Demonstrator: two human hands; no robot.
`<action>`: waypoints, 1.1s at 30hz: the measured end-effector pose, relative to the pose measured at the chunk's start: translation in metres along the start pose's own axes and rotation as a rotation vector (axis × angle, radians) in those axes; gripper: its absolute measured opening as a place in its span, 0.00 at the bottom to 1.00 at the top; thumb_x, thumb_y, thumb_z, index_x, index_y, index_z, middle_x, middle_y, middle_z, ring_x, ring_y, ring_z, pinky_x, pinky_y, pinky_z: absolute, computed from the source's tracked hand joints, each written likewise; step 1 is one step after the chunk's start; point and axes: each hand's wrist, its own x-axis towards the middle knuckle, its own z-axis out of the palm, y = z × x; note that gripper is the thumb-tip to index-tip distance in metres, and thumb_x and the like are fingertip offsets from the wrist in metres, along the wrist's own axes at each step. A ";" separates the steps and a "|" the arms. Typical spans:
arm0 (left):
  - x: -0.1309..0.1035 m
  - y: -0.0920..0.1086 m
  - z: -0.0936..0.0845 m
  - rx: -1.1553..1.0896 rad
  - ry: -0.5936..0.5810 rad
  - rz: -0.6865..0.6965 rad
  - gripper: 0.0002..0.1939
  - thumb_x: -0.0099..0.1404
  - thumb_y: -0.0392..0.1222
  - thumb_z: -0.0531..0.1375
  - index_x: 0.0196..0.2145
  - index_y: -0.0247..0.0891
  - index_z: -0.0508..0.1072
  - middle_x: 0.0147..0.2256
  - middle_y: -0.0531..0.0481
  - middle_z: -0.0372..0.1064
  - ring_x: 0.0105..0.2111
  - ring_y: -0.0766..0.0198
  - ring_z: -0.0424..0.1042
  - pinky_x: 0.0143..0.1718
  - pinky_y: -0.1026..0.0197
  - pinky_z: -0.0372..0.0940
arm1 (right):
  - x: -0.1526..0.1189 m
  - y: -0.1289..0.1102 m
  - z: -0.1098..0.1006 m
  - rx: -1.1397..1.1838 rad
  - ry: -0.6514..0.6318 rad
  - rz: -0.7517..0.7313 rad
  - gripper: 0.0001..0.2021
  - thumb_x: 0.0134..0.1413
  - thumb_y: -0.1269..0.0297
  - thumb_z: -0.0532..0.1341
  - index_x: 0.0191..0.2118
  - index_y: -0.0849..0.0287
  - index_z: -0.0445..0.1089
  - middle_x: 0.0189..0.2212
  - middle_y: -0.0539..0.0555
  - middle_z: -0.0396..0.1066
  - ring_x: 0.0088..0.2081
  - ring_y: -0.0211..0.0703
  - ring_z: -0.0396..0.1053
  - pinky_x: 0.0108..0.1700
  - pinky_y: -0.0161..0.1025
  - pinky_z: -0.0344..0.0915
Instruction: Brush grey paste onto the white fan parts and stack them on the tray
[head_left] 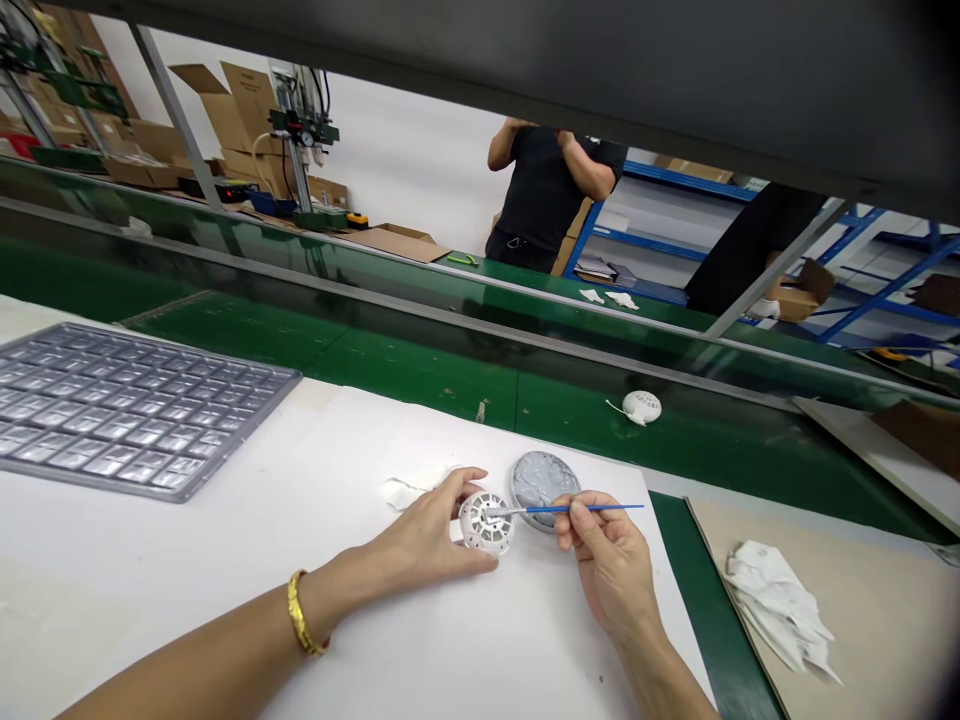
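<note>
My left hand (pixel 431 530) is closed around a round white plastic housing (pixel 486 538) with a ring of slots, held by its edge over the white paper (pixel 360 620). In my right hand (pixel 611 555) a thin paintbrush (pixel 551 509) with a blue handle is pinched between thumb and fingers. Its bristles touch the middle of the housing. Just behind the brush sits a round dish (pixel 541 475) smeared with grey paste. A crumpled white tissue (pixel 416 487) lies behind my left hand.
At left lies a clear plastic tray (pixel 142 410) with many compartments. A white round part with a cord (pixel 641 406) rests on the green conveyor (pixel 405 372). White cloths (pixel 776 600) lie on cardboard at right. A person in black (pixel 551 195) stands across the line, below a dark overhead panel.
</note>
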 end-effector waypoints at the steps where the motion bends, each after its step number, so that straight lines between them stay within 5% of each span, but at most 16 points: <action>1: 0.000 0.000 0.000 -0.006 -0.001 0.003 0.40 0.47 0.41 0.67 0.55 0.48 0.53 0.46 0.51 0.65 0.44 0.58 0.66 0.47 0.56 0.63 | 0.000 0.000 0.000 -0.005 -0.003 0.001 0.11 0.47 0.59 0.67 0.32 0.57 0.67 0.29 0.54 0.72 0.24 0.36 0.65 0.29 0.35 0.62; 33: -0.001 -0.002 -0.002 -0.031 -0.009 0.003 0.39 0.47 0.40 0.67 0.55 0.48 0.53 0.47 0.50 0.65 0.46 0.57 0.66 0.47 0.56 0.64 | -0.002 -0.010 0.001 -0.038 0.024 -0.064 0.09 0.49 0.59 0.66 0.33 0.57 0.68 0.30 0.54 0.71 0.25 0.38 0.65 0.30 0.38 0.63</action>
